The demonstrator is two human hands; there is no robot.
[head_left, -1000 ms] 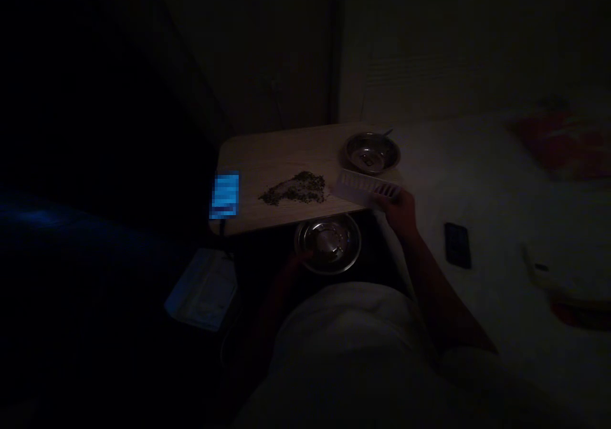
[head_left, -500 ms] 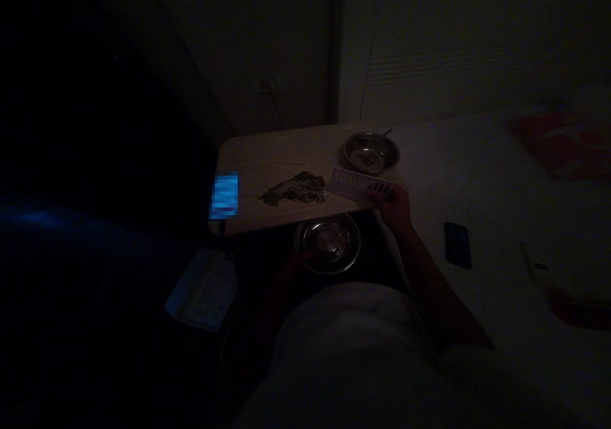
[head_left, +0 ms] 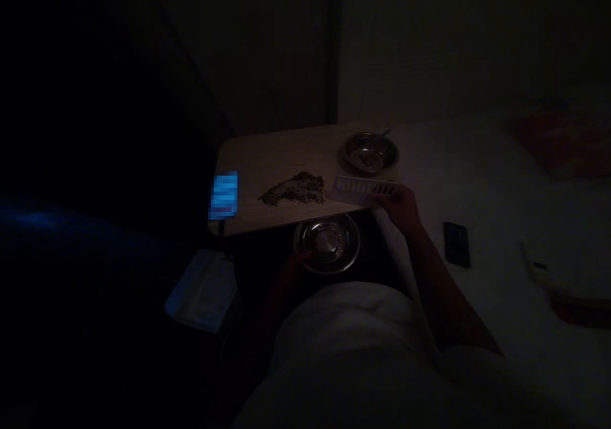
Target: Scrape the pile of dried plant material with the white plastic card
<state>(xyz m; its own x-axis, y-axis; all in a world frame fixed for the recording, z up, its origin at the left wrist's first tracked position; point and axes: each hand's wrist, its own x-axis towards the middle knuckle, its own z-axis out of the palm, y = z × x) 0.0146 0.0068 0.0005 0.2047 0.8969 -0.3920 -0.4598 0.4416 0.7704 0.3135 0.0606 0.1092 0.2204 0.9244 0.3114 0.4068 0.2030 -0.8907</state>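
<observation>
My right hand (head_left: 401,206) is closed on the right end of a pale rectangular piece with a row of slots (head_left: 352,187), at the table's near right side. Left of that piece, a loose patch of small dark bits (head_left: 293,189) lies spread on the wooden tabletop (head_left: 267,155). Below the table's near edge, my left hand (head_left: 301,257) grips the left rim of a shiny steel bowl (head_left: 328,243). Little shows of its fingers in the dark. Another steel bowl (head_left: 370,154) stands behind the slotted piece, with a thin handle sticking out over its rim.
A lit, blurred screen (head_left: 223,195) is at the table's left end. A dark phone (head_left: 457,244) lies on the pale bedding (head_left: 496,206) to the right, with reddish cloth (head_left: 558,142) farther back. A pale box-like thing (head_left: 203,292) sits low at the left.
My right hand has shifted slightly right and down, and the slotted piece now lies flatter and a little lower. The steel bowl in my left hand stays in place. The picture is darker.
</observation>
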